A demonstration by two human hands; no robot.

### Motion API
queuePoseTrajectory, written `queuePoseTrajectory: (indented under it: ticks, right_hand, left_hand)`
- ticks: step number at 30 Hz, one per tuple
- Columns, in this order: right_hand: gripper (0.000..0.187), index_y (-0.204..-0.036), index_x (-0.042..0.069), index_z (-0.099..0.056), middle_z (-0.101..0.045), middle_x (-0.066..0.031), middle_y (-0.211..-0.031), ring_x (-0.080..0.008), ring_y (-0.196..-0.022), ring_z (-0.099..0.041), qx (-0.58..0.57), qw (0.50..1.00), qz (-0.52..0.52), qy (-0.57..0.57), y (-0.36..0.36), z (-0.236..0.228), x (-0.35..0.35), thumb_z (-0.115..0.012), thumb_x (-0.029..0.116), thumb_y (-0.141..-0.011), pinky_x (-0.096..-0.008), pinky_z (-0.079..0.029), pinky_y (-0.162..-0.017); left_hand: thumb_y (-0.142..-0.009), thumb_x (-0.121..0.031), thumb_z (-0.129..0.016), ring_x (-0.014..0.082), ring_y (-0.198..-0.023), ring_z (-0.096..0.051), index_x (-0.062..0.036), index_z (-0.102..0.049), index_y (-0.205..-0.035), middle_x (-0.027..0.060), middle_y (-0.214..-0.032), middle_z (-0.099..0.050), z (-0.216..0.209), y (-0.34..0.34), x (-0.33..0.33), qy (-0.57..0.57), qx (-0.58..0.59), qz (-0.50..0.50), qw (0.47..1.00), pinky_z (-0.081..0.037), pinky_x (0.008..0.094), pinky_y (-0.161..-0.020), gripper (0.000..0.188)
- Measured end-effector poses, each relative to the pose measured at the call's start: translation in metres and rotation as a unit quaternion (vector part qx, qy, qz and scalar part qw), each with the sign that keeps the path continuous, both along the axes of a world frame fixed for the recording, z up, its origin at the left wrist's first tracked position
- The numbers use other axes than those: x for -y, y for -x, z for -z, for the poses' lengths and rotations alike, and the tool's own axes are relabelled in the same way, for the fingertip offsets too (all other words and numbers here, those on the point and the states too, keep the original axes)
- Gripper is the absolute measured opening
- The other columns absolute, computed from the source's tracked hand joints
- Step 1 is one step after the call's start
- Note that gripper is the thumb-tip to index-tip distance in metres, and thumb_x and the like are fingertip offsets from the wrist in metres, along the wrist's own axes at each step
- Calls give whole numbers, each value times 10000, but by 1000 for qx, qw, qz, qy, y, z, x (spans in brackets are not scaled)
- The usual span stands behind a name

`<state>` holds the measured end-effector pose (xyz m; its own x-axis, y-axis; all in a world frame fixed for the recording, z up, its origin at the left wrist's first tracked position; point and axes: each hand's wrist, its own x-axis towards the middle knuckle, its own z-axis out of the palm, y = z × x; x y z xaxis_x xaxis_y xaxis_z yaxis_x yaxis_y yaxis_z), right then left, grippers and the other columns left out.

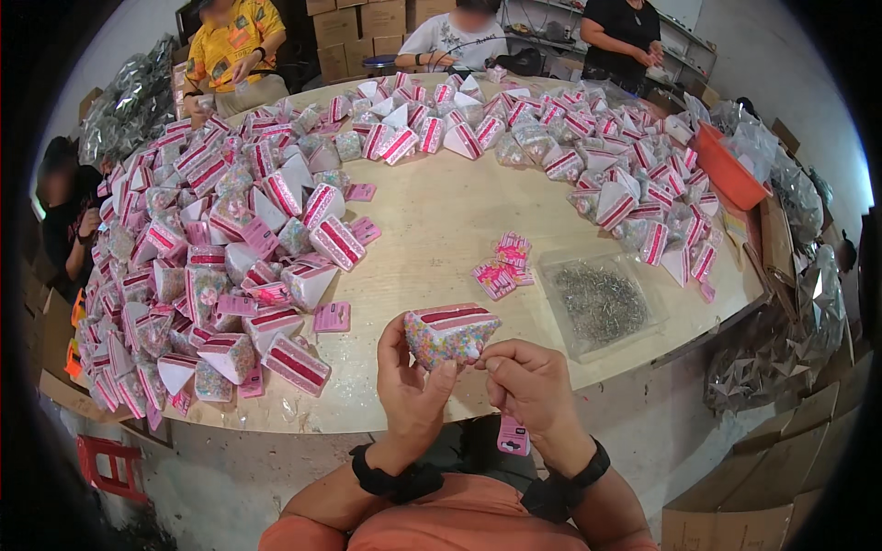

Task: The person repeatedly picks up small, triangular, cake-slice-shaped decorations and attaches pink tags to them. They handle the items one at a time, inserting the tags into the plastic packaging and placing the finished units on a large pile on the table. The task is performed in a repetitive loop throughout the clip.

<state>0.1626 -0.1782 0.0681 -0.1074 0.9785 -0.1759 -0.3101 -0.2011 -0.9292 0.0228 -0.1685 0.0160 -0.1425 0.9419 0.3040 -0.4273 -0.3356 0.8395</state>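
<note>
My left hand (411, 386) is closed around a cake-slice-shaped toy (452, 332), pink and white on top with speckled, sprinkle-like sides. At the toy's right corner, thumb and forefinger of my right hand (533, 381) are pinched together. What lies between those fingertips is too small to make out. A pink card tag (514, 435) hangs below my right palm, its upper part hidden by that hand. Beyond my hands lies a small pile of pink printed tags (503, 266). Right of it sits a clear shallow tray (562, 317) with many small metal pieces (602, 301).
Heaps of similar cake-slice toys (207, 275) cover the table's left side and run round the back to the right. An orange-red basin (726, 170) stands at the right edge. Several people sit or stand around the table. Cardboard boxes (763, 477) and a red stool (110, 466) are below.
</note>
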Motion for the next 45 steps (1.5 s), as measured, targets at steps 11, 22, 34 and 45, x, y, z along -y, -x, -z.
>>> queuePoseTrajectory:
  ticks: [11,22,34,45]
  right_hand:
    - [133,-886,-33,-647,-556,7,-637,-45,-549,-494,88,995,37,-41,5,3,1,-552,60,-884,-203,-386,-494]
    - [112,-881,-17,-634,-548,10,-663,-58,-582,-511,146,985,32,-87,7,8,-5,-555,62,-883,-206,-412,-531]
    - [101,-840,-16,-612,-568,-14,-640,-73,-555,-531,171,983,8,-62,0,14,-11,-563,65,-873,-217,-415,-529]
    - [132,-911,15,-417,-604,-146,-642,-142,-394,-521,52,998,-19,-38,6,6,-12,-529,0,-843,-231,-401,-335]
  left_hand:
    - [-738,-142,-742,225,-1119,-455,47,-293,-1335,136,-1235,-399,9,9,-3,-85,-185,-117,972,-420,356,-938,770]
    - [-663,-95,-753,257,-1036,-495,52,-382,-1286,172,-1182,-439,12,16,-10,-124,-297,-180,930,-454,337,-835,740]
    - [-632,-76,-774,376,-1020,-500,25,-410,-1265,227,-1166,-480,-3,23,-15,-256,-436,-216,835,-437,443,-857,737]
    - [-726,-132,-766,217,-1111,-477,20,-346,-1309,130,-1206,-421,9,23,-11,-60,-271,-51,959,-458,357,-894,735]
